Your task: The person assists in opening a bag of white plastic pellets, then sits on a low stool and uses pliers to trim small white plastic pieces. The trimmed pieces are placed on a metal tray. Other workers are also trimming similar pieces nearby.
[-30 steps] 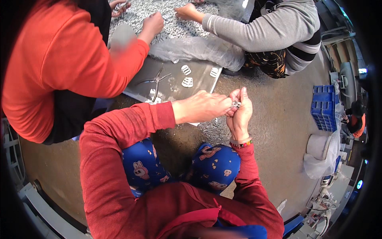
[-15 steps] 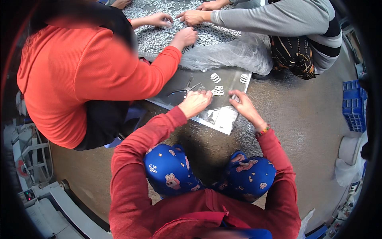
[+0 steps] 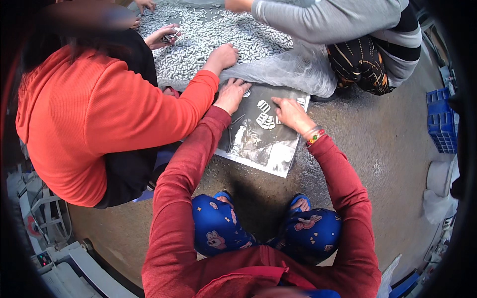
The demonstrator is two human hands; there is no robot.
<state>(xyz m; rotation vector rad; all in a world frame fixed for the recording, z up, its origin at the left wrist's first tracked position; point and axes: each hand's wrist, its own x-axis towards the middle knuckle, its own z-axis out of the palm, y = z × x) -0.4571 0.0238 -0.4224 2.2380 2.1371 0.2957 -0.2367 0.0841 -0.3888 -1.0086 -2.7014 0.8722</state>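
My left hand (image 3: 230, 96) lies palm down at the edge of the heap, its fingers stretched out. A small pale slotted metal piece (image 3: 247, 93) shows beside its fingertips. My right hand (image 3: 294, 116) reaches over the sheet-topped table (image 3: 278, 168) with its index finger extended and apart from the thumb. Left of that hand lie one slotted piece (image 3: 264, 106) and a small overlapping cluster of similar pieces (image 3: 265, 120). Another slotted piece (image 3: 300, 101) rests near the table's right edge. Dark-handled pliers (image 3: 231, 133) lie just below my left wrist.
A wide heap of small silvery pieces (image 3: 198, 54) covers the far table, bordered by crumpled clear plastic (image 3: 298, 69). A co-worker in an orange top (image 3: 119, 109) sits close at left; another in grey sleeves (image 3: 328, 22) is at far right. Blue crates (image 3: 441, 121) stand at right.
My left hand has moved forward and left from the slotted pieces to the heap's edge. My right hand has shifted slightly forward and left. More pieces now show in the cluster.
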